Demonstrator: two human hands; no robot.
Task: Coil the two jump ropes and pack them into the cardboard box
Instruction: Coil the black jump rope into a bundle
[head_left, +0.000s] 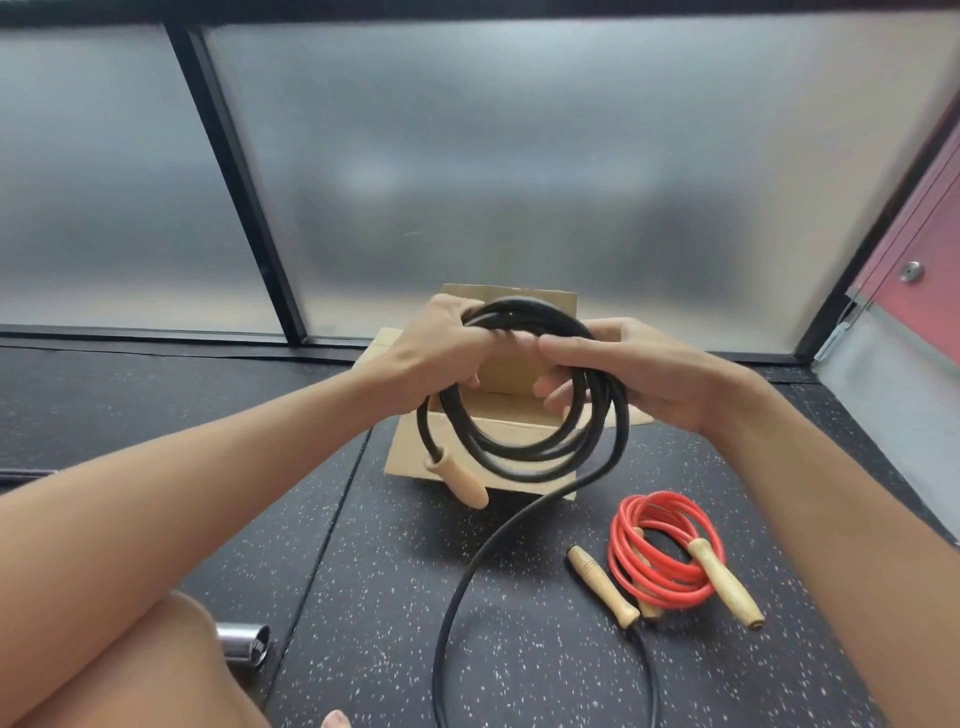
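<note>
Two jump ropes, one cardboard box: you have one rope coiled, one half wound.

From your head view, your left hand (441, 343) and right hand (639, 374) are both clamped on the black rope (519, 452), raised over the open cardboard box (514, 431) so the loops keep shape while the loose tail trails on the near floor (363, 571). The red rope (662, 551) lies coiled right of the tail, likely ready for packing. Four wooden handles show.
</note>
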